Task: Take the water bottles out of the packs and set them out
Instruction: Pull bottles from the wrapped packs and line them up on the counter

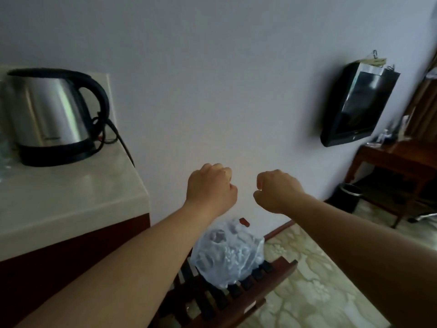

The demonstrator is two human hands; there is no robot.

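Both my arms are stretched out in front of a white wall. My left hand (211,188) and my right hand (277,190) are curled into fists side by side, a small gap between them, and hold nothing. Below them a clear plastic bag (228,253) with blurred contents lies on a dark slatted wooden rack (227,297). A small red piece (244,221) shows at the bag's top. At the far left edge, something clear and plastic (4,147) sits on the counter, too blurred to name.
A steel kettle (50,114) with a black handle and cord stands on a pale counter (71,197) at the left. A wall-mounted TV (354,107), a wooden desk (397,166) and a black bin (348,196) are at the right. Patterned floor (319,280) lies below.
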